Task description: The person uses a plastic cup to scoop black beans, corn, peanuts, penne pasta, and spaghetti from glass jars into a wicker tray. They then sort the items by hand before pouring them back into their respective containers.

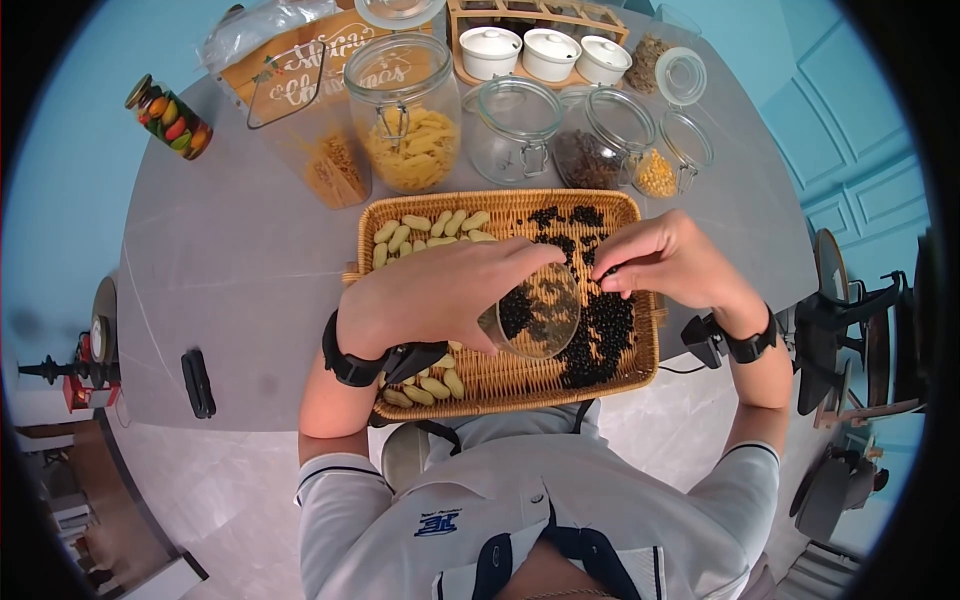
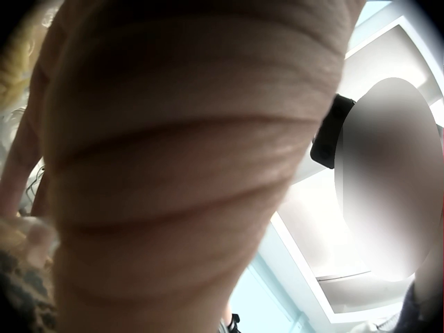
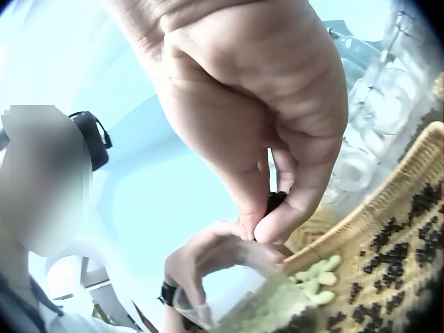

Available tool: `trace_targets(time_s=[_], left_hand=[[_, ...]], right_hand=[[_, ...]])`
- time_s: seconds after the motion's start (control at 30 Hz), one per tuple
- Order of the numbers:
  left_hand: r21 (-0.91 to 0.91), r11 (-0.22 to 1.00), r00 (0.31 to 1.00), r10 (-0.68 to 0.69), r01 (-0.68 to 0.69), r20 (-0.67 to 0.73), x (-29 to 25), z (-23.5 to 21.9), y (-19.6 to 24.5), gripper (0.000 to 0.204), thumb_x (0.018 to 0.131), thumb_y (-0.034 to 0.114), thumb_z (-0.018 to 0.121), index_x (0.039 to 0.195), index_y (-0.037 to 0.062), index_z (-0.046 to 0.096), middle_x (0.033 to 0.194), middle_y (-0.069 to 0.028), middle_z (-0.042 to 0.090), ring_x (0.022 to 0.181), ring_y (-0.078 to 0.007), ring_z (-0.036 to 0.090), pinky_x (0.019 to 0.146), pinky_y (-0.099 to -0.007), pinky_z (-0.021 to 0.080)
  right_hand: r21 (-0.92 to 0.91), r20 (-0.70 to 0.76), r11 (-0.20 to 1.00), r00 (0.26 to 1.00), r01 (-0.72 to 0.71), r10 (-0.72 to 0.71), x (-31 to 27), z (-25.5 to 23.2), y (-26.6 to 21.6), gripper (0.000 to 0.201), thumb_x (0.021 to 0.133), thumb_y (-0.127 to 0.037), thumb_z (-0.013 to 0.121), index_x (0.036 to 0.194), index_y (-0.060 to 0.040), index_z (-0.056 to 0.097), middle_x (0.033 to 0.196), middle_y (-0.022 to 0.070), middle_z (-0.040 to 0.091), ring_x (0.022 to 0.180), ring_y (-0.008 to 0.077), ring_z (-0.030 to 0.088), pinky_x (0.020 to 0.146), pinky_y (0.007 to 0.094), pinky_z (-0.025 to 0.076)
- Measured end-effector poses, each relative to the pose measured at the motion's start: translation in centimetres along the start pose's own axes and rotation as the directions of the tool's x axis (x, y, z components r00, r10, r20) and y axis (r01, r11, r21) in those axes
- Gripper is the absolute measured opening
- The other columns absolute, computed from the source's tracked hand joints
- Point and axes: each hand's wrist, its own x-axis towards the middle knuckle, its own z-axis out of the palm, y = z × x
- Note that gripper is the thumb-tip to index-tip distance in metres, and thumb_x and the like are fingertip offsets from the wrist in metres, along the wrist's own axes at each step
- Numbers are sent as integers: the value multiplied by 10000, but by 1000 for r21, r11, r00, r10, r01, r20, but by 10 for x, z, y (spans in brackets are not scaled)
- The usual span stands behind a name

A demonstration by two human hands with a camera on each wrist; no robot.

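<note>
My left hand grips a clear cup, tilted over the wicker tray with its mouth toward my right hand. Through the cup wall, dark beans show. The fingertips of my right hand pinch a few black beans just beside the cup's rim. Loose black beans are scattered over the tray's right half. Unshelled peanuts lie on its left half, partly hidden under my left forearm. In the left wrist view, my palm and wrist fill most of the picture.
Behind the tray stand a jar of penne, an open glass jar, a jar of dark pieces and a jar of corn kernels. White lidded pots sit farther back. A black object lies at the table's left.
</note>
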Motion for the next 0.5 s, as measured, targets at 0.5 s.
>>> trace_targets(time_s=[0.5], left_hand=[[-28,999,999,-30,30,15,2,-3,3,982,606,131,902,1466,69,433,1322,-156,597,1232,-366,585,999,-434,492]], right_hand=[[-495,301,729,880,473,-367,21,59,-25,304,717,75,676,1018,46,703,1050,155,682,1034,366,649,866,427,546]])
